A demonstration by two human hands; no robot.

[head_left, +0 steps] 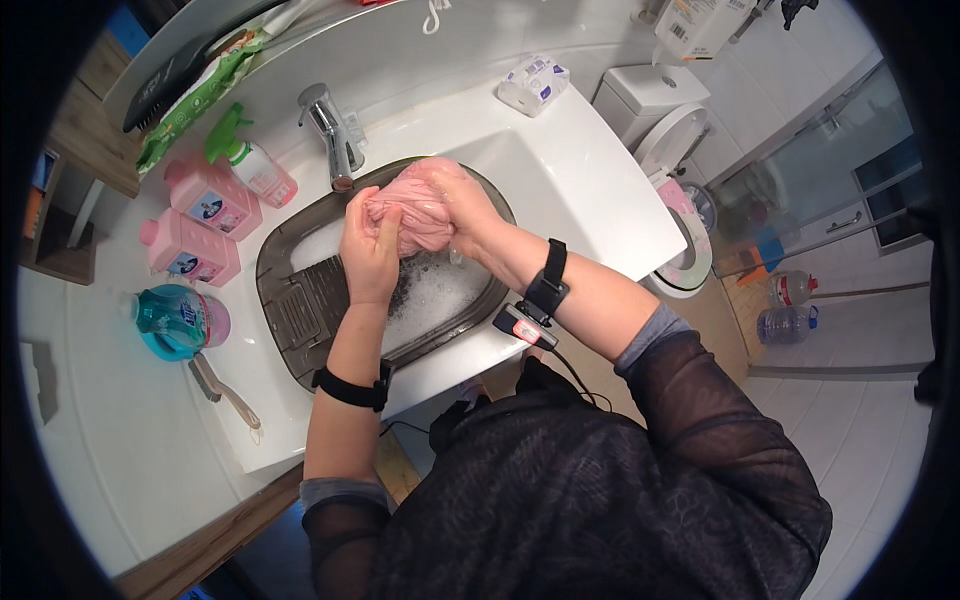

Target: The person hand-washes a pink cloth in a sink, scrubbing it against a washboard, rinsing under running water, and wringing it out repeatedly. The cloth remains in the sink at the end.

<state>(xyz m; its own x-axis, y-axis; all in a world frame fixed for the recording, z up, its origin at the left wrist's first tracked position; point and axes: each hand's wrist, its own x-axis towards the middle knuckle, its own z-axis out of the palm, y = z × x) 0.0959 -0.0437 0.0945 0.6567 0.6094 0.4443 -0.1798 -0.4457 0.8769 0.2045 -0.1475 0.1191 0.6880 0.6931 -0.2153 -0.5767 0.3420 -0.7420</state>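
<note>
A wet pink cloth (415, 211) is bunched between my two hands above a dark grey plastic washbasin (282, 264). My left hand (369, 251) grips its near left side, the thumb pressed against the folds. Around the far right side of the bundle, my right hand (466, 199) is closed, most of its fingers hidden. Sudsy water (442, 289) with white foam lies in the basin below. At the basin's left end is a ribbed washboard part (319, 292). The cloth's full shape cannot be told while it is crumpled.
The basin rests over a white sink (555, 195), under a chrome faucet (330, 135). Along the left stand a spray bottle (262, 172), two pink bottles (214, 202) (187, 247), a teal detergent bottle (176, 319) and a scrub brush (223, 390). A tissue pack (534, 84) sits at the back.
</note>
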